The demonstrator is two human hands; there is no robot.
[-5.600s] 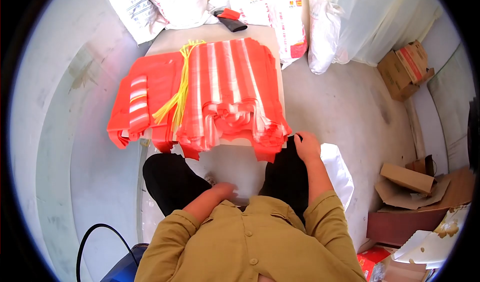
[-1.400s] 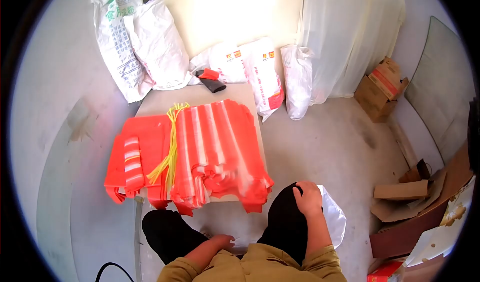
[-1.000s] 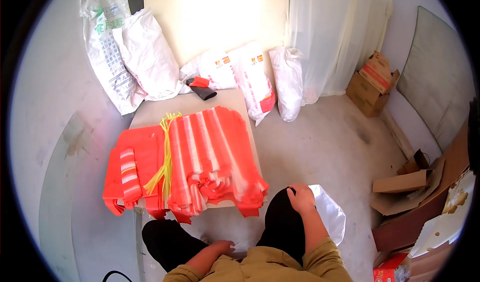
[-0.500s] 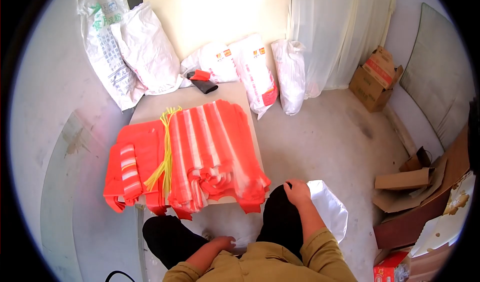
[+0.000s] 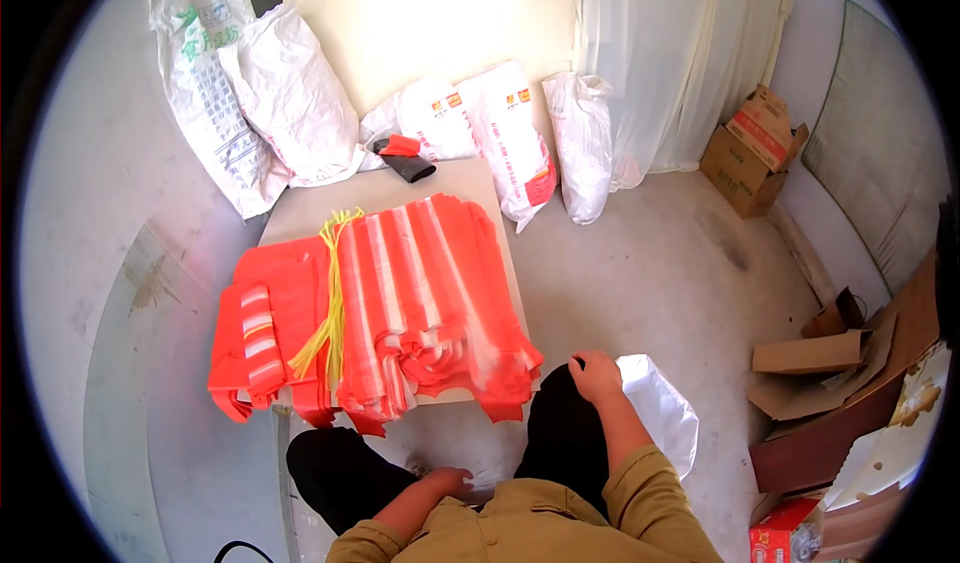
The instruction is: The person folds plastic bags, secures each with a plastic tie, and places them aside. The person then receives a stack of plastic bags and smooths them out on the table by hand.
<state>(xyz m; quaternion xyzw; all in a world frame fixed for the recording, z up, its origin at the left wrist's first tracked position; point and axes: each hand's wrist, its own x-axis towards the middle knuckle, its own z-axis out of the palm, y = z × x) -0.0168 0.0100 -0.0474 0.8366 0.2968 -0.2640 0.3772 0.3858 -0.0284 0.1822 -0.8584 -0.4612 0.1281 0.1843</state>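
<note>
The two hands were set apart from each other. The right hand [image 5: 597,377] rested on the right knee [image 5: 560,398], off the near right corner of the table [image 5: 330,199]; the left hand [image 5: 449,481] lay at the lap, before the table's near edge. Finger closure could not be determined on either. The striped red-and-white stack [image 5: 435,293] lay on the table, forward of both hands, touching neither. Yellow strands [image 5: 331,313] ran along its left side.

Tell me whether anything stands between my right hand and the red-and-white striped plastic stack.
Nothing visible stands in the way. The right hand rests on the black-trousered right knee, close to the near corner of the red-and-white striped stack; the white sack lies beyond the hand.
</note>
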